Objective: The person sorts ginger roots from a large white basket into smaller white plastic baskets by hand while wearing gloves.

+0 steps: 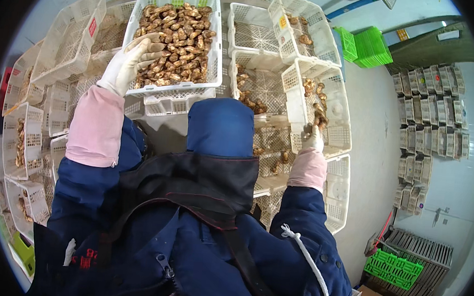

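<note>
A white plastic crate (220, 43) heaped with brown mushrooms (178, 41) stands in front of me. At its left edge is my left hand (134, 60), in a white glove, with fingers spread over the heap and nothing held that I can see. My right hand (314, 139), also gloved, reaches into a white crate (346, 114) on the right. Its fingertips meet a mushroom (320, 121) near a few others; whether they grip it cannot be told. Pink cuffs cover both forearms.
More white crates, some holding a few mushrooms, stand at left (23, 137) and right (255, 29). Green crates (369, 48) are stacked at the upper right. Crate stacks (433, 112) line the far right wall, with a green pallet-like grid (393, 268) below.
</note>
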Demonstrator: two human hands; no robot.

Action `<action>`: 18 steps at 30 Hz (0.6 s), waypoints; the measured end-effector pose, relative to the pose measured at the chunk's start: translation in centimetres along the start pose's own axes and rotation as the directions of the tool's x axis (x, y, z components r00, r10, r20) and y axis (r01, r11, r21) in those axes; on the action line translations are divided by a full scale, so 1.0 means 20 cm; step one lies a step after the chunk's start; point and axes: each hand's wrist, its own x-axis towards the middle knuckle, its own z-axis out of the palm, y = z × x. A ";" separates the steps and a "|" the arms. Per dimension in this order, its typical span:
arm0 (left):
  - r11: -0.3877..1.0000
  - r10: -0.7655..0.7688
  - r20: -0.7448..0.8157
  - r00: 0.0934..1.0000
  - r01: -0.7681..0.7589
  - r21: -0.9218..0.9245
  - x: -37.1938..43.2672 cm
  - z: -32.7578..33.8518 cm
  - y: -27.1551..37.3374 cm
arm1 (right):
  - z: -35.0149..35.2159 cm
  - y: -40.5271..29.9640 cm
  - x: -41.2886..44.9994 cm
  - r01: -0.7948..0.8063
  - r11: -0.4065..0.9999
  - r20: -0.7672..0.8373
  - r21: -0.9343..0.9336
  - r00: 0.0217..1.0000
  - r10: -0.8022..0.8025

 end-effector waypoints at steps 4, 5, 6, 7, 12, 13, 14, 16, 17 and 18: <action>0.999 -0.032 -0.051 0.998 0.033 0.019 -0.02 -0.08 -0.02 | 0.26 0.00 -0.19 -0.005 0.998 -0.051 -0.063 0.999 0.001; 0.999 -0.041 -0.055 0.998 0.043 0.034 -0.04 -0.09 -0.02 | 0.40 -0.04 -0.31 -0.005 0.998 -0.002 -0.058 1.000 0.005; 0.999 -0.039 -0.048 0.998 0.041 0.029 -0.03 -0.07 -0.02 | 0.48 -0.10 -0.38 0.022 0.994 0.089 -0.110 0.996 -0.012; 0.998 -0.026 -0.046 0.999 0.028 0.052 -0.04 -0.07 -0.01 | 0.64 -0.16 -0.49 0.033 0.991 0.200 -0.132 0.980 -0.006; 0.993 -0.006 0.081 0.997 -0.004 0.115 -0.03 0.07 0.02 | 1.25 -0.27 -0.79 0.235 0.920 0.567 -0.315 0.824 -0.017; 0.994 0.001 0.119 0.993 -0.014 0.110 -0.03 0.09 0.01 | 1.40 -0.30 -0.94 0.221 0.945 0.657 -0.240 0.754 -0.010; 0.993 -0.021 0.134 0.991 0.004 0.120 -0.03 0.09 0.00 | 1.50 -0.27 -1.00 0.216 0.954 0.716 -0.208 0.698 -0.002; 0.994 -0.014 0.142 0.990 -0.003 0.112 -0.04 0.07 -0.02 | 1.64 -0.26 -1.09 0.220 0.951 0.790 -0.217 0.611 0.039; 0.995 0.027 0.113 0.993 -0.037 0.091 -0.04 0.02 -0.02 | 1.68 -0.25 -1.09 0.217 0.952 0.803 -0.215 0.595 0.046; 0.996 0.038 0.040 0.998 -0.041 0.080 -0.04 -0.01 0.01 | 1.70 -0.24 -1.06 0.263 0.927 0.758 -0.268 0.651 0.034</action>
